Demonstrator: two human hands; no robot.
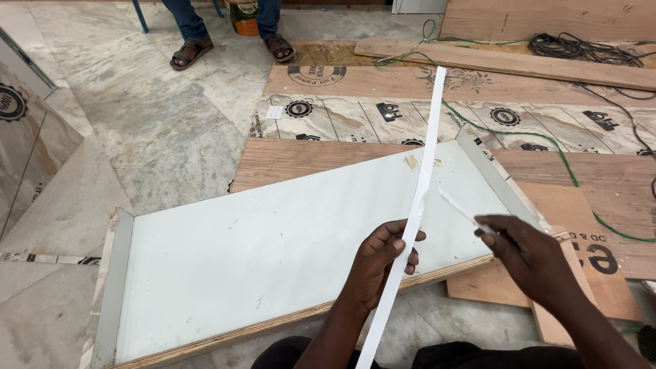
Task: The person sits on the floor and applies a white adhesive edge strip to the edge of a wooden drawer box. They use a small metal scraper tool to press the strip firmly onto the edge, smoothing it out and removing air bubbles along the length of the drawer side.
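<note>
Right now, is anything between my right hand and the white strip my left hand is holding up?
Nothing visible. The right hand, pinching a thin white sliver, is apart from the white edge-banding strip in the left hand; only the white laminated board lies beneath the gap.

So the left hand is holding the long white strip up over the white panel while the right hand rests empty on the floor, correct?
Not quite. The head view shows the right hand is not empty or on the floor: it is raised over the white panel, pinching a thin white sliver. The rest holds: the left hand has its grip on the long white strip above the panel.
</note>
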